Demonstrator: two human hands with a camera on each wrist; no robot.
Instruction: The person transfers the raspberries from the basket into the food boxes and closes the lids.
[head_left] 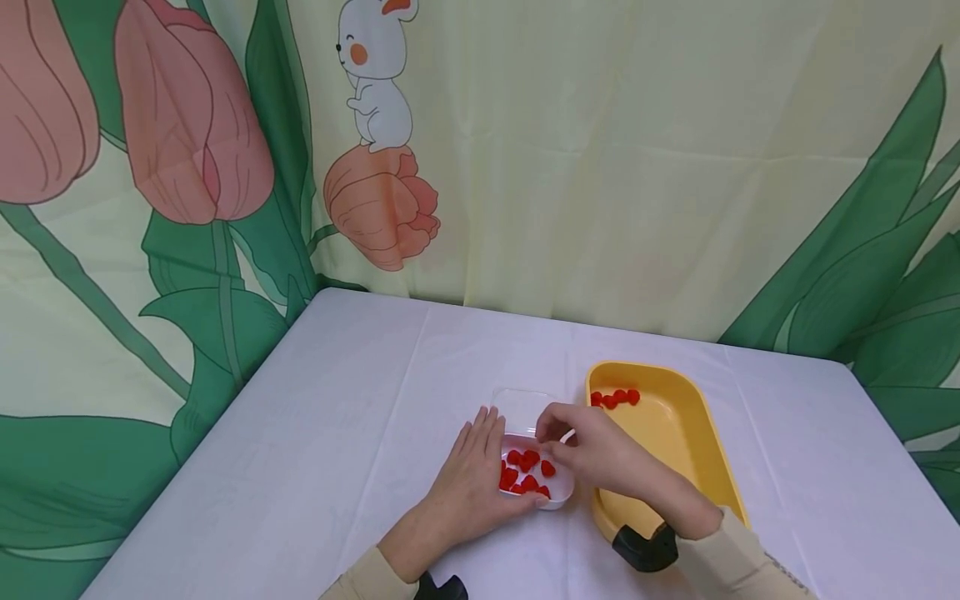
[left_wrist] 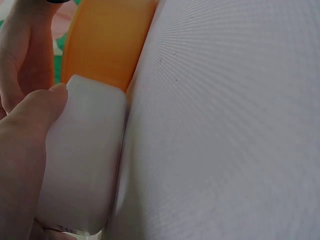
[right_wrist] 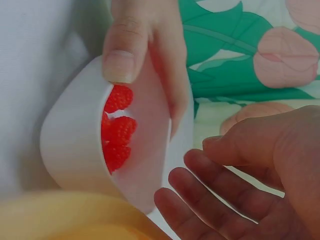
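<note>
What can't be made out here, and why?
- Head view: right hand and forearm cover part of the yellow tray.
- Head view: left hand hides part of the white box, so red berries can't be reliably counted.
- Left wrist view: box interior faces away; print too small to read.
- Right wrist view: tray blurred, cut off below.

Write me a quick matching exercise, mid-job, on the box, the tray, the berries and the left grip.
Things:
1. box
2. tray
3. berries
4. left grip

Descriptions:
A. red, lying in two containers
B. thumb at the rim of the white container
C. yellow, on the right in the head view
D. white, with its open top showing red pieces inside

Right pairs: 1-D, 2-C, 3-A, 4-B.
</note>
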